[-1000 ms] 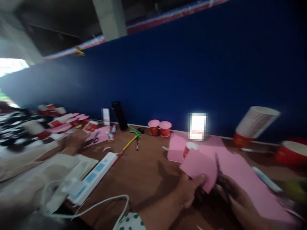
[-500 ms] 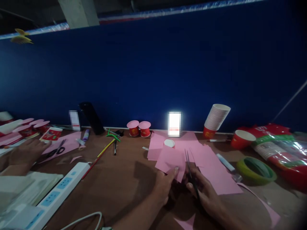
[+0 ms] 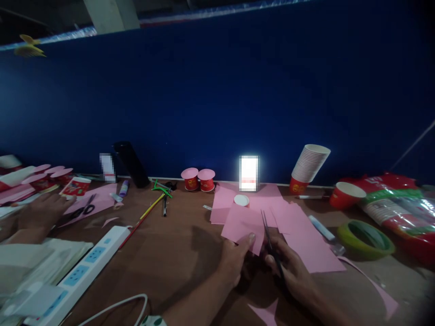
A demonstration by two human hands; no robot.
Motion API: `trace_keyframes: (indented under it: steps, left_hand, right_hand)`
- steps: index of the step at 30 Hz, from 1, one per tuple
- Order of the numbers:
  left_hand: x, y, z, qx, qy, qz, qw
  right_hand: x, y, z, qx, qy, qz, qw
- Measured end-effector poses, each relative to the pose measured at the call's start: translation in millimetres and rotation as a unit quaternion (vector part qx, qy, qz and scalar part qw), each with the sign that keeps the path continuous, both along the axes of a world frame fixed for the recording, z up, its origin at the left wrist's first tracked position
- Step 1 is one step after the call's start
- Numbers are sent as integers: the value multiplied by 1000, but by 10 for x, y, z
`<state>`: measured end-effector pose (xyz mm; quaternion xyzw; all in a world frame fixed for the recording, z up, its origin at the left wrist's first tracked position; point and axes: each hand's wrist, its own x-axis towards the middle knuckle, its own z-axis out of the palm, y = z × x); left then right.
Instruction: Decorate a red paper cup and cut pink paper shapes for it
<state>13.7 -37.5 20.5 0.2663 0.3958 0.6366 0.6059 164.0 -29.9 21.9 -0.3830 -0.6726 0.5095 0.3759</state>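
My left hand (image 3: pixel 234 260) pinches a roughly square piece of pink paper (image 3: pixel 242 226), thumb on top and fingers beneath. Closed around a pair of dark scissors (image 3: pixel 271 242), my right hand (image 3: pixel 288 262) is just right of that paper. The blades point away from me, close to the paper's right edge; I cannot tell whether they touch it. Directly behind the held piece is a white round cup end (image 3: pixel 241 200). Larger pink sheets (image 3: pixel 311 244) lie under and to the right of my hands. A pink scrap (image 3: pixel 267 312) rests near the front.
Right: stacked paper cups (image 3: pixel 311 163), a red cup (image 3: pixel 346 195), yellow-green tape (image 3: pixel 366 239) and a glue stick (image 3: pixel 321 227). Behind: two pink-topped cups (image 3: pixel 199 180) and a bright phone (image 3: pixel 248 173). Left: a power strip (image 3: pixel 84 267), and another person's hand (image 3: pixel 44 210) near other scissors (image 3: pixel 79 211).
The view has shifted slightly. My hands, the pink paper and the scissors keep nearly the same pose, with no clear cut or release visible.
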Motion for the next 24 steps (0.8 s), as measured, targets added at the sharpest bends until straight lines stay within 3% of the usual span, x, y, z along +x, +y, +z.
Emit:
trace_keyframes:
  steps: [15, 24]
  left_hand:
    - [3, 24, -58, -33, 19, 2, 999]
    - [2, 40, -121, -13, 39, 10, 999]
  right_hand:
    - [4, -4, 6, -2, -12, 1, 1000]
    - [-12, -7, 54, -16, 2, 10, 1000]
